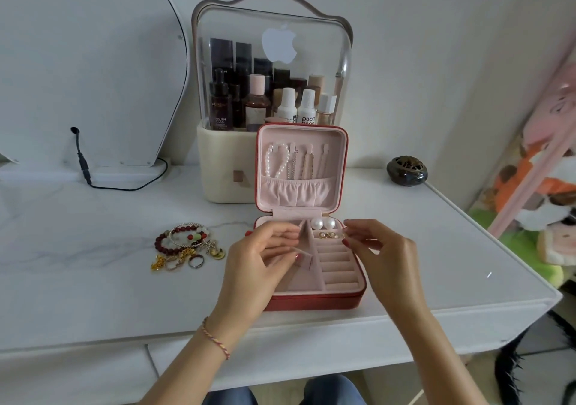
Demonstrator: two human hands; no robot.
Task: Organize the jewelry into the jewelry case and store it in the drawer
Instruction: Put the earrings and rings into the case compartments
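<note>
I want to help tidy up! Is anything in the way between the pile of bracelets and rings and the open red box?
Nothing visible blocks it. The jewelry pile lies on bare table left of the open jewelry case. Only the left hand hovers over the case's left compartments, with the right hand over its right edge.

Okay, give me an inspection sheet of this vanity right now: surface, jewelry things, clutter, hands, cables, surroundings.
Surface: white marble-look table.
Job's things: red jewelry case open, lid upright; pearl strand and chains hang in the lid; two pearl earrings and small gold pieces sit in the tray. Loose jewelry pile of bracelets and rings lies left of the case.
Clutter: clear cosmetics organizer behind the case; dark round pot at right.
Hands: left hand and right hand hover over the tray, fingers curled; anything pinched is too small to tell.
Cables: black cable by the mirror.
Surroundings: plush toys at right.
</note>
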